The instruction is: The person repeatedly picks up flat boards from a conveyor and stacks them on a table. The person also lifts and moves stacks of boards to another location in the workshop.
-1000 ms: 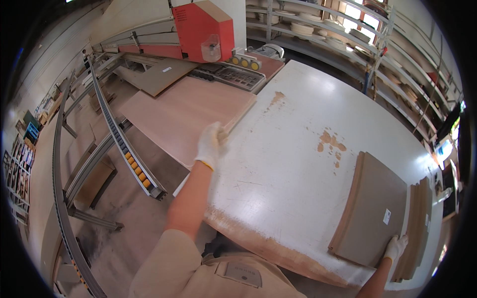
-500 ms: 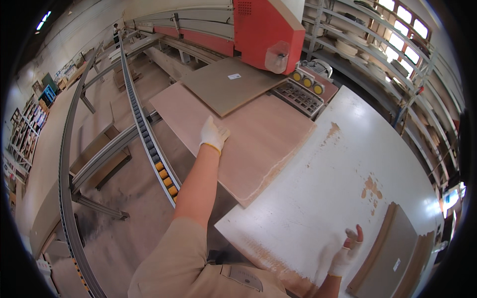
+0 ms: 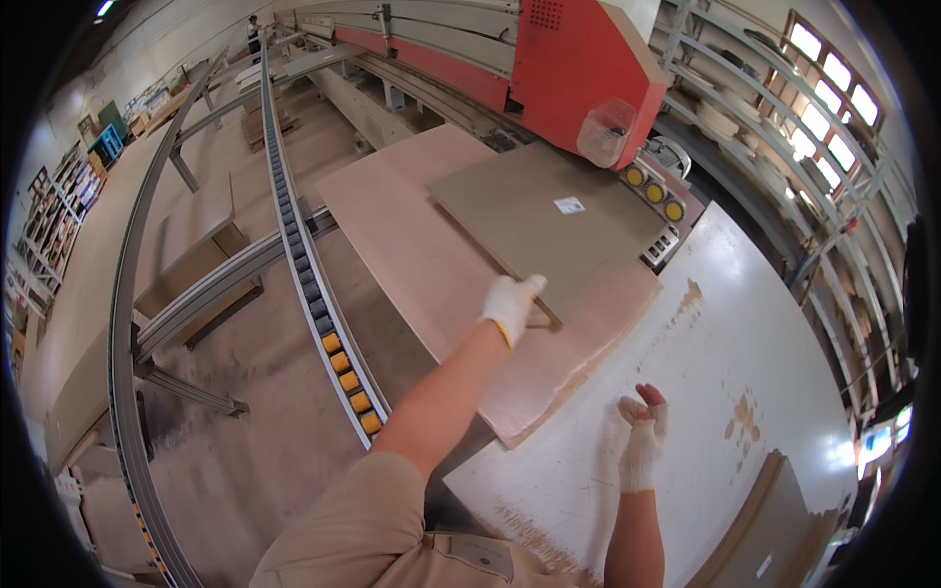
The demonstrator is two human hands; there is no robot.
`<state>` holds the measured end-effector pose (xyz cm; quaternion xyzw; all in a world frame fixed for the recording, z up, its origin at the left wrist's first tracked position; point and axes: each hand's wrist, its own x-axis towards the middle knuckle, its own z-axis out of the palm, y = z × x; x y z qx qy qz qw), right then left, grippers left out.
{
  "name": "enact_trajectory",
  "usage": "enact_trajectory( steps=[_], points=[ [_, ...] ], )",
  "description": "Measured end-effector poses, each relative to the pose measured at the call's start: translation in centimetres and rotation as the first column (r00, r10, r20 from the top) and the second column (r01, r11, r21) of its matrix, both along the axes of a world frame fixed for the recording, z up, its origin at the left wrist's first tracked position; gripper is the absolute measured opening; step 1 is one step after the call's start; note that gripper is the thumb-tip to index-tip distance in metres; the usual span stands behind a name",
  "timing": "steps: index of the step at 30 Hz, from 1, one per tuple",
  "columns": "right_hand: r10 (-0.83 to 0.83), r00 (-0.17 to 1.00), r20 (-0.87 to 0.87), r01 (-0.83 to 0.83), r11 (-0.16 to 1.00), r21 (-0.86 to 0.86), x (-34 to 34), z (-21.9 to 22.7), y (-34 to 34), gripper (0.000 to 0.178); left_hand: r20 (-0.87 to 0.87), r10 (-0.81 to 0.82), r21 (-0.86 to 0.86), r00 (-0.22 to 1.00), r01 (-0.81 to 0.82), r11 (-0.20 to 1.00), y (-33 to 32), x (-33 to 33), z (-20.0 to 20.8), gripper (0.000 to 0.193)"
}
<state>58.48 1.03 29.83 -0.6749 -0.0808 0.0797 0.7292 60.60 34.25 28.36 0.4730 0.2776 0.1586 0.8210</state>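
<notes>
My left hand (image 3: 513,306), in a white glove with a yellow cuff, grips the near corner of a grey-brown board (image 3: 569,220). A small white label (image 3: 569,205) lies on the board's upper face. Beneath the board is a larger pinkish-brown sheet (image 3: 392,196), its right edge chipped and ragged. My right hand (image 3: 643,441), gloved with bare fingertips showing, hovers above the white worktable (image 3: 686,363). Its fingers are loosely bent and apart, holding nothing.
A red machine housing (image 3: 578,78) stands beyond the board, with yellow round buttons (image 3: 655,194) at its lower right. Roller track (image 3: 319,304) runs along the left. More boards (image 3: 755,529) lie at the lower right. Shelving (image 3: 765,127) lines the right wall.
The grey-brown board has turned and slid right and nearer over the pinkish sheet. My left hand has moved right from the sheet onto the board's corner. My right hand has shifted left and up.
</notes>
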Motion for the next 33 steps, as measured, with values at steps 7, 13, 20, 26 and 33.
enact_trajectory(
  steps=[7,13,20,26,33],
  points=[
    [0.086,0.864,-0.497,0.232,0.808,0.542,5.9,-1.1,6.3,0.033,-0.114,-0.110,-0.171,0.987,0.089,0.981,-12.8,-3.0,3.6,0.043],
    [0.223,0.819,-0.529,0.133,0.823,0.552,3.2,0.3,1.3,0.045,-0.048,-0.264,-0.224,0.963,0.247,0.943,-18.2,-7.3,3.5,0.048],
    [0.044,0.889,-0.456,0.243,0.798,0.552,-2.6,-2.4,-8.5,0.043,0.318,-0.137,-0.492,0.938,0.286,0.822,-12.2,-9.3,3.9,0.044],
    [0.012,0.870,-0.492,0.385,0.606,0.696,-12.6,0.6,-23.0,0.066,0.540,-0.318,-0.348,0.779,0.551,0.758,-12.8,-13.6,4.6,0.094],
    [-0.169,0.943,-0.287,0.329,0.613,0.719,-22.1,4.0,-37.5,0.076,-0.028,-0.611,0.448,0.791,0.557,0.700,-23.6,-10.0,2.4,0.068]
  ],
)
